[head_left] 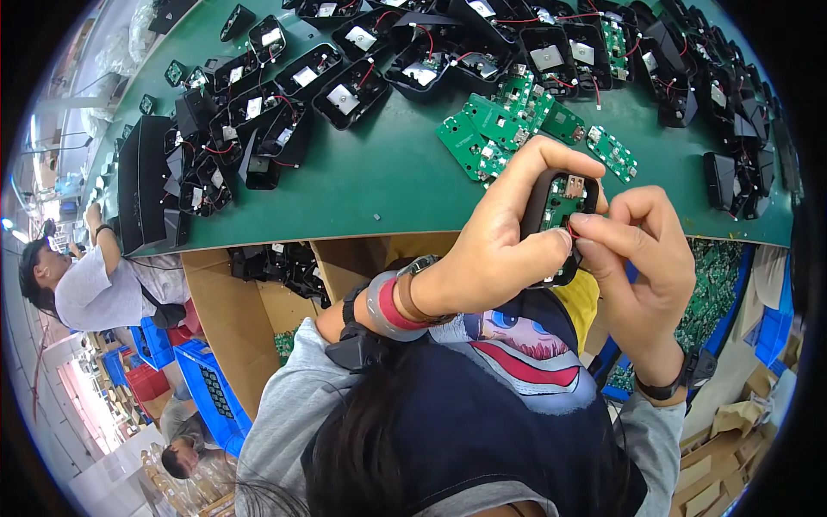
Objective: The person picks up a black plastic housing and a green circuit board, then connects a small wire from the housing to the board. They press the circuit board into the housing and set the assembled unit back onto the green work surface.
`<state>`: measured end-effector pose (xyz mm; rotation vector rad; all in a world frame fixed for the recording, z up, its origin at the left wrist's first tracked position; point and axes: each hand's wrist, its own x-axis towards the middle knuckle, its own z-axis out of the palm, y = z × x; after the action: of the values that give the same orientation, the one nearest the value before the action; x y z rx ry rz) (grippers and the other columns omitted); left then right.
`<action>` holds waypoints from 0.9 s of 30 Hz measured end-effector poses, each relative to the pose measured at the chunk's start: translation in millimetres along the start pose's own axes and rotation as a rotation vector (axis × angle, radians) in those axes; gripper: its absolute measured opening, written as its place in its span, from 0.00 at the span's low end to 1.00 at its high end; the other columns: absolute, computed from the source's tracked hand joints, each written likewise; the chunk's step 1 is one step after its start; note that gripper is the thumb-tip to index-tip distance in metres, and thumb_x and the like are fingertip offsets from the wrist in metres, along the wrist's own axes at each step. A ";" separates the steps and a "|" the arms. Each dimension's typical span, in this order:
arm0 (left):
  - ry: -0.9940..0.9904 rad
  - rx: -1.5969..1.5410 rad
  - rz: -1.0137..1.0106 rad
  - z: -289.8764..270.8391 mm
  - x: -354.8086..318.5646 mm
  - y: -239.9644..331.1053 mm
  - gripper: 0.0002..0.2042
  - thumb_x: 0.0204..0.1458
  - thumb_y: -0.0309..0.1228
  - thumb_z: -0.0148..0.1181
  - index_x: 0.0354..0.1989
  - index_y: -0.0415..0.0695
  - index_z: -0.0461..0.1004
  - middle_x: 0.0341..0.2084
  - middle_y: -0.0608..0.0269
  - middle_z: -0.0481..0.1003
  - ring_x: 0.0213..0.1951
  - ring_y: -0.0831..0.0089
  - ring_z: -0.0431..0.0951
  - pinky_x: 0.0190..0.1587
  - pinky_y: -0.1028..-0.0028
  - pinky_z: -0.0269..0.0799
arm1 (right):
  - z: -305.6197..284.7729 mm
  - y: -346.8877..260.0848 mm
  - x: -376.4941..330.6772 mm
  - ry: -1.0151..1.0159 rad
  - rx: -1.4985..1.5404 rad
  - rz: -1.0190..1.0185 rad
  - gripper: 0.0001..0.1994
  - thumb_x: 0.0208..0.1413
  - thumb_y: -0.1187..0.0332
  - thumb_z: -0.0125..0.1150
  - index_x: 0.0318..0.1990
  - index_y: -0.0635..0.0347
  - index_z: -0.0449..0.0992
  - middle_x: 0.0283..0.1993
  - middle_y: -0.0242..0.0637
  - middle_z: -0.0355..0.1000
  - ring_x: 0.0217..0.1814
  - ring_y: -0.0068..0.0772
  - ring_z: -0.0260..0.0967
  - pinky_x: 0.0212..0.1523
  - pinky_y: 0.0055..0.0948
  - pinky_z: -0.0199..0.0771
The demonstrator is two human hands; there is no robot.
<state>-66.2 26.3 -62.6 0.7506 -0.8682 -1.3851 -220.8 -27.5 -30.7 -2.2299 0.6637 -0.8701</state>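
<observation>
My left hand (517,233) is wrapped round a small black plastic housing (536,207), its thumb along the near side and its fingers over the far end. Inside the housing sits a green circuit board (564,200) with a metal socket at the far end. Thumb and forefinger of my right hand (642,258) are pinched together at the board's right side. A bit of red wire (572,229) shows at those fingertips; its ends are hidden. Just beyond my hands, several loose green circuit boards (495,121) lie in a pile on the green table (345,189).
Many black housings with red wires (345,96) spread along the table's far side and left. A cardboard box (228,319) with black parts stands below the table edge. At right is a bin of green boards (711,289). Another person (103,284) is at the far left.
</observation>
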 end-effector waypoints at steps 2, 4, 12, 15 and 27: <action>0.004 0.042 0.025 0.4 -1.0 -0.5 0.24 0.42 0.25 0.48 0.52 0.37 0.58 0.40 0.56 0.67 0.42 0.74 0.67 0.48 0.73 0.64 | 0.1 1.6 -1.7 -0.010 0.088 0.069 0.10 0.42 0.79 0.64 0.35 0.62 0.78 0.29 0.32 0.60 0.31 0.24 0.58 0.29 0.19 0.56; -0.032 0.143 0.069 0.4 -2.5 -0.5 0.25 0.41 0.25 0.48 0.52 0.36 0.58 0.40 0.56 0.67 0.42 0.74 0.67 0.48 0.73 0.63 | 0.3 2.6 -2.3 -0.019 0.204 0.148 0.10 0.41 0.78 0.65 0.34 0.62 0.78 0.28 0.30 0.57 0.31 0.23 0.55 0.30 0.17 0.53; -0.078 0.330 0.132 0.7 -2.6 3.5 0.25 0.40 0.26 0.48 0.52 0.35 0.57 0.40 0.56 0.67 0.42 0.74 0.67 0.48 0.73 0.63 | 1.5 6.9 0.0 0.028 0.361 0.203 0.08 0.41 0.79 0.65 0.31 0.60 0.77 0.30 0.27 0.55 0.29 0.17 0.52 0.27 0.16 0.51; -0.067 0.267 0.048 4.1 -4.3 2.0 0.25 0.41 0.28 0.50 0.51 0.36 0.59 0.40 0.57 0.67 0.42 0.75 0.68 0.48 0.73 0.63 | -4.6 2.2 6.2 -0.035 0.365 0.249 0.08 0.42 0.80 0.62 0.32 0.62 0.73 0.32 0.28 0.55 0.32 0.17 0.52 0.31 0.15 0.52; 0.077 -0.105 -0.137 1.0 -2.3 7.8 0.23 0.34 0.24 0.47 0.46 0.37 0.64 0.37 0.59 0.69 0.38 0.76 0.68 0.42 0.78 0.64 | 4.9 1.1 -4.6 0.031 0.274 0.101 0.10 0.48 0.80 0.57 0.39 0.62 0.75 0.32 0.33 0.57 0.30 0.21 0.56 0.30 0.17 0.58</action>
<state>-63.1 29.1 -55.6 0.7894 -0.6882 -1.5010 -220.5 -23.5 -36.1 -1.9267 0.6257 -0.8892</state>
